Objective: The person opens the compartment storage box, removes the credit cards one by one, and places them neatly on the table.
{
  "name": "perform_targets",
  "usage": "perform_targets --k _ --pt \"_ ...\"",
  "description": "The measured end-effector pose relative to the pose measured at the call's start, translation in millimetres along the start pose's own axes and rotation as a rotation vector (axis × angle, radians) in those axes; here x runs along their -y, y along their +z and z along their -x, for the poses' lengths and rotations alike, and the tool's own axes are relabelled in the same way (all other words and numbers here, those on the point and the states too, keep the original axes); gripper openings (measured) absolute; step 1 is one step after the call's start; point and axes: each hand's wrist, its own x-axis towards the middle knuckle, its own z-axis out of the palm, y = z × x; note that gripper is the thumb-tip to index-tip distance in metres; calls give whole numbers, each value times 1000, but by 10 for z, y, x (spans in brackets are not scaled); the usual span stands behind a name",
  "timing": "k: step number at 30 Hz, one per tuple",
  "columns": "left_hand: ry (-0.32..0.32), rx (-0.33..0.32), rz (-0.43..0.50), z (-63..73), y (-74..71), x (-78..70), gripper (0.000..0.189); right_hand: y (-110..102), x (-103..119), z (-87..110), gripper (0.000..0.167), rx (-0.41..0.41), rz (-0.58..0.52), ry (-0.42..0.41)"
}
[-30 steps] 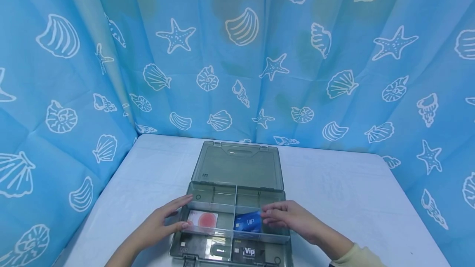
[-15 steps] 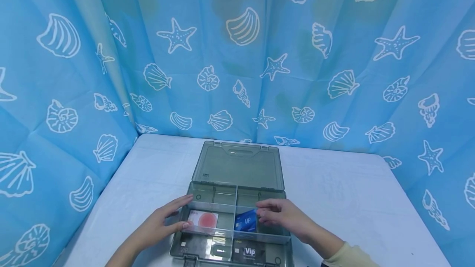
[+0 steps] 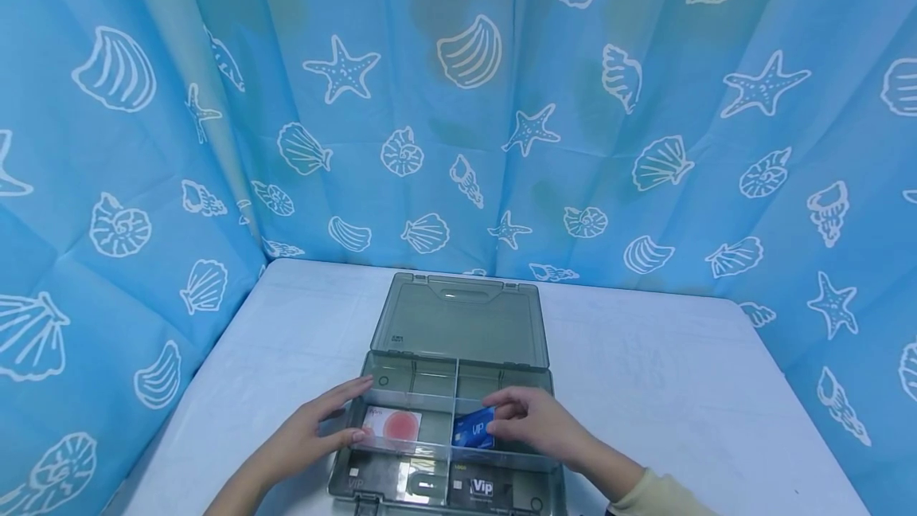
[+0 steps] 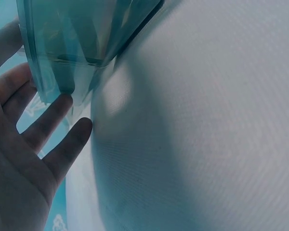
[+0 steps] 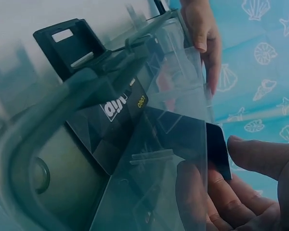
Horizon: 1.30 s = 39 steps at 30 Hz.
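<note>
A smoky grey-green divided plastic box [image 3: 423,379] lies open in the head view. My right hand [image 3: 537,424] reaches into its middle right compartment and pinches a blue VIP card [image 3: 469,430] at the right end. In the right wrist view the thumb is at the edge of the card [image 5: 216,147], with fingers behind it. The card slants, its right end higher. My left hand [image 3: 311,428] rests at the box's left side, fingers spread and fairly straight. Beside it, a white card with a red circle [image 3: 399,425] lies in the middle left compartment.
The box lid [image 3: 458,321] is folded back toward the curtain [image 3: 458,118]. Clear dividers [image 3: 501,460] separate the compartments. A black Vip card [image 3: 466,484] and another dark card [image 3: 372,474] lie in the front row. White cloth [image 3: 645,373] covers the table.
My right hand has moved left over the blue card, its thumb now overlapping the card's face. The card has shifted slightly left. My left hand has stayed in place.
</note>
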Motion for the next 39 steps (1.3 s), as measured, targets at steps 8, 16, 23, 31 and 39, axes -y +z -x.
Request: perform_targets --k 8,16,23,31,39 --pt "6 -1 6 7 -3 -4 72 9 -8 -8 43 12 -45 -4" --pt "9 -2 11 9 -1 -18 72 1 2 5 43 3 -45 14" --pt "2 -3 9 9 -4 -22 72 2 -16 12 42 -4 -102 26" --pt "8 -1 14 16 -6 -22 71 -14 -19 46 40 -47 -80 52" --pt "7 -5 13 18 0 -15 71 -70 -34 103 40 -68 -95 64"
